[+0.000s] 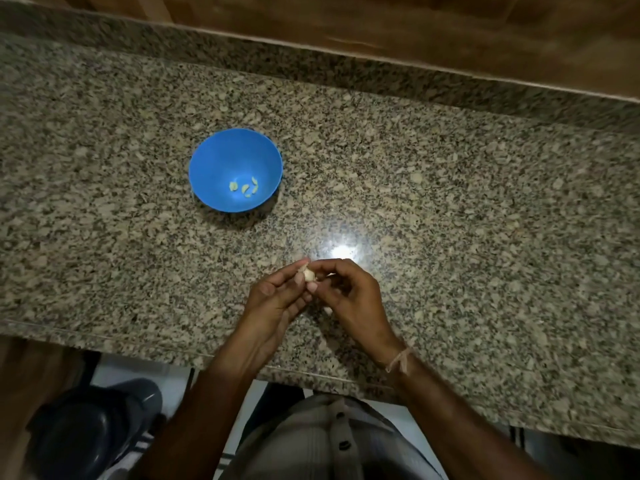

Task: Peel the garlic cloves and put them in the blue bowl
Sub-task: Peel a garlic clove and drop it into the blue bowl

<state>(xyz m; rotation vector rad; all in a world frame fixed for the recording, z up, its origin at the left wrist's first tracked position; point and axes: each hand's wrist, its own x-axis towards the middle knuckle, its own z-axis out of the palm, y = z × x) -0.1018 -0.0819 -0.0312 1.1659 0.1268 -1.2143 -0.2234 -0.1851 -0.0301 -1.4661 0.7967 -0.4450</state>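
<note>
Two hands work one garlic clove [309,274] at frame centre.
Left hand [273,301] and right hand [348,299] both pinch it at the fingertips, other fingers loosely curled. A slip could drop it off the counter [450,202] edge below, well apart from the blue bowl [221,154] at upper left, which holds peeled cloves [245,188].

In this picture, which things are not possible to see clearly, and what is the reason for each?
Head view: the garlic clove is mostly covered by the fingertips of the left hand and right hand; how much skin remains is unclear.
Head view: the pale pieces in the blue bowl are too small to count surely.
Head view: the dark object below the counter is dim and cut off by the frame edge.
</note>
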